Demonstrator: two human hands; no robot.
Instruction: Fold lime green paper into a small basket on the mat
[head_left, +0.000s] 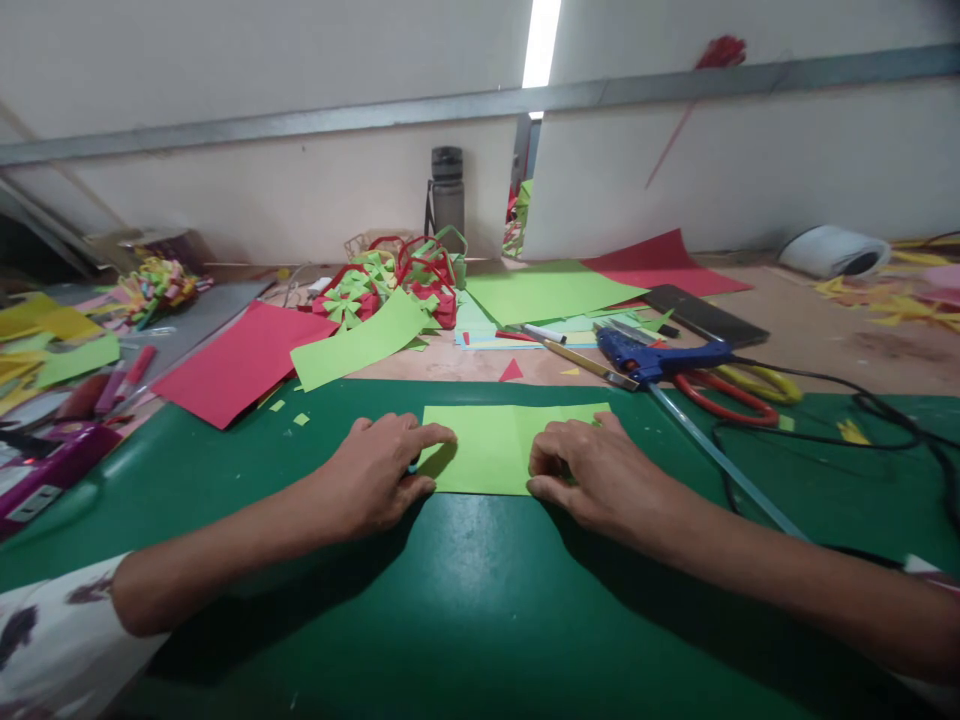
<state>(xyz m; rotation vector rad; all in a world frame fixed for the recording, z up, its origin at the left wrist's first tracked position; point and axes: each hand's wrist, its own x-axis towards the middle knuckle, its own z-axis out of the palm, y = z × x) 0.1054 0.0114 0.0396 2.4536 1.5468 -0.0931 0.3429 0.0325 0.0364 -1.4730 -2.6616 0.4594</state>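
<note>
Two half-curled hands, left (382, 468) and right (592, 470), touch green paper (487, 452).

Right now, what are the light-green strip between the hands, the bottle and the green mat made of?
Light-green strip: probably matte paper or card; it's thin, without shine. Bottle: maybe plastic, with a smoky gray body, but unsure. Green mat: perhaps smooth vinyl; light gleams on it.

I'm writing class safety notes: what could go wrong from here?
The glue stick juts from the glue gun toward the right arm; a nudge might drag the gun, possibly hot. Also, if the left hand and right hand press unevenly, the green paper under their fingers could wrinkle.
</note>
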